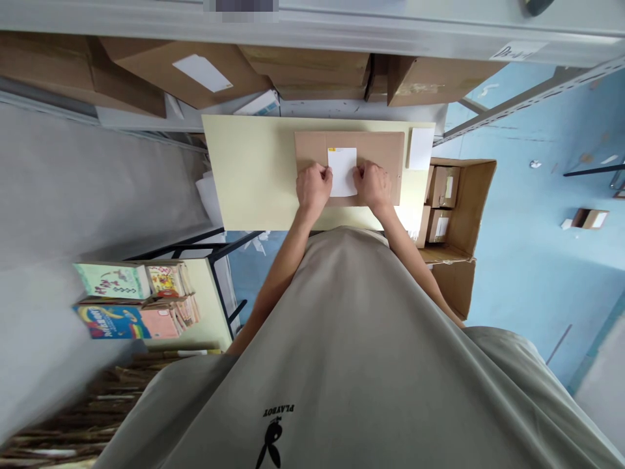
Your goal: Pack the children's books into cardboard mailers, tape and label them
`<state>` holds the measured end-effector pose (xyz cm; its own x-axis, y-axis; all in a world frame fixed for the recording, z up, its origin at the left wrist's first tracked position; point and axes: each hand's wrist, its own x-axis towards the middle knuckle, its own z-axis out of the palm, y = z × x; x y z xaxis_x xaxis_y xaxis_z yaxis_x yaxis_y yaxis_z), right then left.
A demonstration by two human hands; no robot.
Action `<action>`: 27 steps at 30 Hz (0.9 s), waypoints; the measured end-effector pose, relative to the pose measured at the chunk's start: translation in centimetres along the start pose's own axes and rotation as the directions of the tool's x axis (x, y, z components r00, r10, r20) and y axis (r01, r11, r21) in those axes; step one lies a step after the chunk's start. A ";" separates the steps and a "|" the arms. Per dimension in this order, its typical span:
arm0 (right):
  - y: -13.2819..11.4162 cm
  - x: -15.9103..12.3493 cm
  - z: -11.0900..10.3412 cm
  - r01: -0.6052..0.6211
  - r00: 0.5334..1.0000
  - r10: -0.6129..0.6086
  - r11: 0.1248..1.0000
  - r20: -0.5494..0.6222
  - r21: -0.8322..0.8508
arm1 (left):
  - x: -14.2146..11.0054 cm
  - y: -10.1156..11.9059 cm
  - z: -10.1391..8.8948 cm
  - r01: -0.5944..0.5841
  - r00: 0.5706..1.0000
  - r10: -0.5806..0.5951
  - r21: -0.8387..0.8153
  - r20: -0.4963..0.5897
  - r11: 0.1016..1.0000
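A flat brown cardboard parcel [375,148] lies on a pale yellow table [249,169]. A white label sheet [342,168] sits on the middle of the parcel. My left hand [313,185] rests at the label's left edge with its fingers curled and pressed on it. My right hand [374,183] is at the label's right edge, fingers likewise curled down onto it. Both hands lie on top of the parcel.
A white slip [420,148] lies at the table's right end. An open carton [463,202] with small boxes stands on the blue floor to the right. Brown boxes [312,71] fill the shelf behind. Stacked books [137,299] lie on a low table at left.
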<state>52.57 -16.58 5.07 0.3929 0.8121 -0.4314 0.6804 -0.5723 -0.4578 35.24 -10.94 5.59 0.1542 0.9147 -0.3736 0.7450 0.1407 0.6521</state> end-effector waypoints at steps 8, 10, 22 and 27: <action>0.7 -0.1 0.0 0.021 0.997 -0.016 0.997 0.069 -0.071 | -0.7 0.8 -1.3 0.054 0.993 -0.072 0.185 0.091 0.981; 1.0 -0.7 0.2 0.070 0.996 -0.066 0.996 0.060 -0.063 | -1.0 0.3 -1.2 0.038 0.995 -0.053 0.163 0.084 0.986; 4.7 -4.8 1.1 0.585 0.804 -0.568 0.808 0.175 -0.065 | -3.0 -4.2 -0.6 -0.507 0.845 0.450 0.168 0.289 0.845; 6.7 -6.4 0.6 0.642 0.744 -0.606 0.765 0.281 -0.049 | -3.3 -5.5 -0.2 -0.496 0.855 0.442 0.176 0.271 0.850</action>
<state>54.30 -25.65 4.28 -0.2945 0.9191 -0.2619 0.8031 0.0895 -0.5891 30.51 -14.63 3.37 0.6373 0.7414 -0.2102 0.6715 -0.4004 0.6235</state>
